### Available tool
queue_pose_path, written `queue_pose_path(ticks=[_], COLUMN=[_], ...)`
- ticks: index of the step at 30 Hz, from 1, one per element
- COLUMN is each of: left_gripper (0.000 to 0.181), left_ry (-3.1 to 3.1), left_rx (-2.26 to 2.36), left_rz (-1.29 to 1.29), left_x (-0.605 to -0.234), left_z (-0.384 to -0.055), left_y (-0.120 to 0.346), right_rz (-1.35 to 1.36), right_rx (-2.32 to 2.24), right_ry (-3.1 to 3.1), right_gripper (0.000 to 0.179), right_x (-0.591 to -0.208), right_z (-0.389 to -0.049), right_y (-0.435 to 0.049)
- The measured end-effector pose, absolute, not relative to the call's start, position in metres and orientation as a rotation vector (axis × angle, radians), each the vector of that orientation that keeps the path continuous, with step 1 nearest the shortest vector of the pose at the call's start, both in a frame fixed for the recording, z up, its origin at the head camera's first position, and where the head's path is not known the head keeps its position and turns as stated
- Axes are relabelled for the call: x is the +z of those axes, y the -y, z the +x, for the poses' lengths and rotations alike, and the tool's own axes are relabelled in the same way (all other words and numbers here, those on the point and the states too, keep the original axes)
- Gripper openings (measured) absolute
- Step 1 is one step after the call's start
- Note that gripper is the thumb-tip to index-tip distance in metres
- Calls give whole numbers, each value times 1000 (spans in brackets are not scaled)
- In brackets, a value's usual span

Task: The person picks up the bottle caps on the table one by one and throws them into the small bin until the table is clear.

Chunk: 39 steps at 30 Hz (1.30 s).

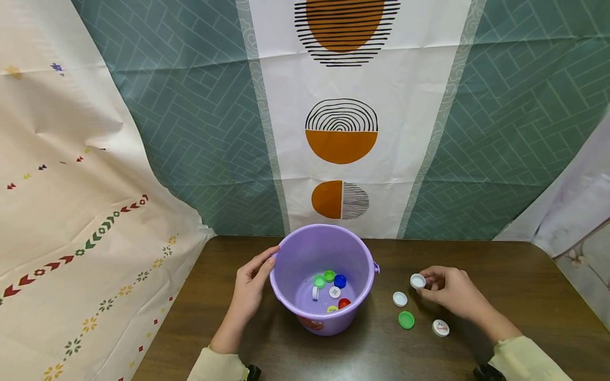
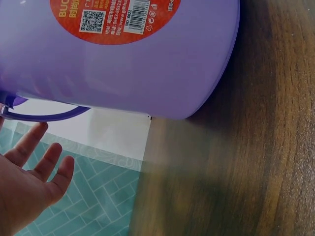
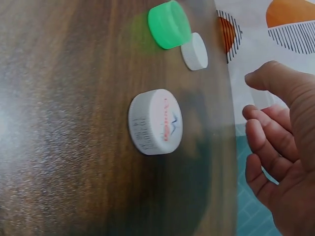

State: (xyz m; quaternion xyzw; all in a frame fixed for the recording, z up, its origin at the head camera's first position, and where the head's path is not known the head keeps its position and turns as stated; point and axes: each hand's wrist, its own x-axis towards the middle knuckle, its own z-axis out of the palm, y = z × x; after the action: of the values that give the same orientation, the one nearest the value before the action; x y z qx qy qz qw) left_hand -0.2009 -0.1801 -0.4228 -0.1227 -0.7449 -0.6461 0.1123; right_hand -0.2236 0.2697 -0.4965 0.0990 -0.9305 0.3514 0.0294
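A purple bucket point(image 1: 324, 323) stands upright on the table with several bottle caps inside, among them a blue cap point(image 1: 340, 281) and a red cap point(image 1: 344, 303). My left hand point(image 1: 250, 286) grips the bucket's left rim between thumb and index finger; in the left wrist view its other fingers spread below the bucket handle point(image 2: 49, 117). Right of the bucket, my right hand point(image 1: 450, 290) pinches a white bottle cap point(image 1: 417, 281) above the table. Nearby on the table lie a white cap point(image 1: 400, 299), a green cap point(image 1: 406, 320) and a printed white cap point(image 1: 440, 328).
The brown wooden table point(image 1: 534, 286) reaches back to a hanging green and white patterned cloth point(image 1: 343, 79). A cream patterned cloth point(image 1: 95, 211) hangs along the left side. The bucket carries an orange-red label point(image 2: 113, 19).
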Motion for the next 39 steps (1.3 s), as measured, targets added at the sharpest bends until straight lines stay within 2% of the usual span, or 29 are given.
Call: queue_pose_path(ticks=[11, 18, 29, 39], left_gripper=[32, 32, 32, 32], left_ry=[2193, 2187, 2188, 2177], left_rx=[-1887, -1891, -1914, -1909], left_rz=[-357, -360, -350, -368], left_x=[-422, -422, -424, -422], left_z=[-202, -202, -201, -200], left_y=[180, 180, 181, 180], right_rz=[301, 318, 298, 298], right_rx=[1156, 1357, 1492, 1503], right_ry=[2740, 2648, 2606, 2551], right_gripper=[29, 31, 36, 39], right_x=[-475, -457, -407, -415], right_z=[-233, -240, -233, -251], right_y=[-261, -251, -221, -218])
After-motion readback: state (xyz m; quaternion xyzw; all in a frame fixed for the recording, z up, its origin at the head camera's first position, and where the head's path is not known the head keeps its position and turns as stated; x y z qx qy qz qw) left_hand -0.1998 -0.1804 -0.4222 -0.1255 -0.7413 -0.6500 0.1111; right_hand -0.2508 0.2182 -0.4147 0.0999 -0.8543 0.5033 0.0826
